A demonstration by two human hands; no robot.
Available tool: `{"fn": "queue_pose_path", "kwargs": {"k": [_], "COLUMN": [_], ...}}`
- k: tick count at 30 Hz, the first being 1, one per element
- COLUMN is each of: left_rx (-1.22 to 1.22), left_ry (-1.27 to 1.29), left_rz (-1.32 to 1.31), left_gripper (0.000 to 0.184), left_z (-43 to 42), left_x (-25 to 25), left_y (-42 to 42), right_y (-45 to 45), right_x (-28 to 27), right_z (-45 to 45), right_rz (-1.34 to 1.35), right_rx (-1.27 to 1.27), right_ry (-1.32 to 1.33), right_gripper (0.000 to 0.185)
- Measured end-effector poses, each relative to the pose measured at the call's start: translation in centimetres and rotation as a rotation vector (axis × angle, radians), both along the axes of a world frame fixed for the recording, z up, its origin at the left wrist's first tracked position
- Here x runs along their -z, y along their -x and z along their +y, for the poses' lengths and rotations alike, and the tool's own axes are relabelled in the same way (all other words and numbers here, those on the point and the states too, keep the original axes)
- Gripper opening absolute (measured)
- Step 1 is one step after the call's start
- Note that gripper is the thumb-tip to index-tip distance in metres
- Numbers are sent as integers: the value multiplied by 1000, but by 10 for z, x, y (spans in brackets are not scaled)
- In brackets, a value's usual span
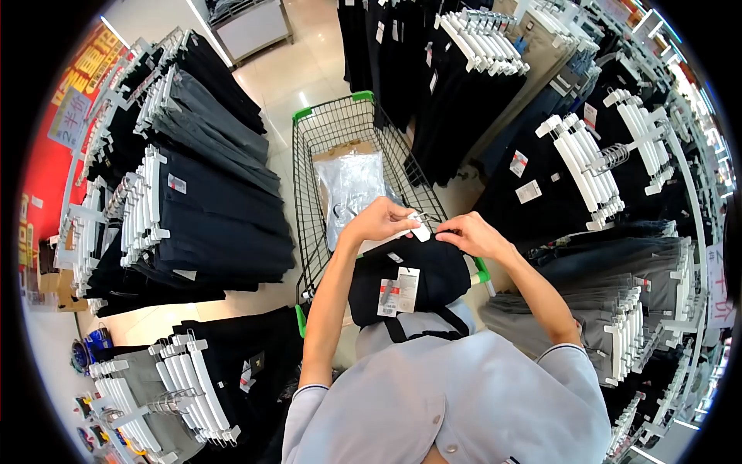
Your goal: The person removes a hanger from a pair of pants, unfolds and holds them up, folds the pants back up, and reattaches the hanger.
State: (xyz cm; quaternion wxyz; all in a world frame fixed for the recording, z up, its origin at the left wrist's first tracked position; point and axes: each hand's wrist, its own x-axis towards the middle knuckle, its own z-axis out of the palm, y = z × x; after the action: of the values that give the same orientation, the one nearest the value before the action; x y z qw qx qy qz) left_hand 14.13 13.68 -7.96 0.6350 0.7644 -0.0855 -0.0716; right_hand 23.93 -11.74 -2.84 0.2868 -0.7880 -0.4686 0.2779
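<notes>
Just behind the cart's handle, a pair of folded black trousers [410, 267] lies in front of my body, with white and red paper tags [399, 292] on top. My left hand [380, 221] is closed on a white clip hanger [420, 230] at the trousers' upper edge. The hanger's metal hook shows between my hands. To the right, my right hand [473, 234] is pinched at the trousers' dark upper edge; the exact grip is small and partly hidden.
A wire shopping cart [308, 147] with green corners stands ahead, holding a clear plastic-wrapped pack [354, 185] and cardboard. Racks of hanging trousers line both sides, with dark trousers [224, 220] at left and grey trousers [587, 309] at right. Tiled floor [317, 50] runs beyond.
</notes>
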Motion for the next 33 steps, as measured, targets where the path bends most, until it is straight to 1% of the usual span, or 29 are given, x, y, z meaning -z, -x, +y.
{"fn": "queue_pose_path", "kwargs": {"k": [2,4,6,8,10,12,15,19,23,25,27,29,30,32,33], "left_rx": [2,6,-50,-60,-73,-52,-19,18,71,79,63,16,-12,-42,-66], "left_ry": [-30,-69,-106,-67,-27,-130,-168,-147,-195,-257,-259,-179,-110,-160,-204], "left_rz": [18,24,16,19,21,-8,-24,-83,-47,-68,-67,-35,-76,-78,-78], "left_gripper": [22,22,21,21,22,22,26,26,25,25,27,28,28,27,26], "left_z": [-4,-1,-1,-1,-3,-4,-6,-11,-12,-14,-15,-16,-19,-19,-20], "left_x": [4,2,0,-3,-2,-4,-11,-4,-12,-8,-6,-8,-11,-18,-23], "left_y": [1,-1,2,4,5,4,5,1,-1,0,4,10,13,18,20], "right_y": [5,6,10,14,16,19,22,23,24,27,28,24,21,16,17], "right_x": [4,3,-4,-4,4,4,2,0,6,9,10,10,7,1,3], "right_z": [2,4,3,2,2,2,2,2,0,-1,-2,-4,-4,-3,-2], "right_rz": [-30,-104,-75,-43,-119,-119,-129,-145,-159,-145,-147,-93,-95,91,96], "right_rx": [23,-25,-28,-35,-5,9,27,3,39,87,108,39,34,48,53], "right_ry": [-30,-79,-55,-29,-110,-98,-93,-107,-154,-183,-200,-234,-235,-178,-181], "right_gripper": [23,22,22,22,22,22,22,22,22,21,21,21,21,27,27]}}
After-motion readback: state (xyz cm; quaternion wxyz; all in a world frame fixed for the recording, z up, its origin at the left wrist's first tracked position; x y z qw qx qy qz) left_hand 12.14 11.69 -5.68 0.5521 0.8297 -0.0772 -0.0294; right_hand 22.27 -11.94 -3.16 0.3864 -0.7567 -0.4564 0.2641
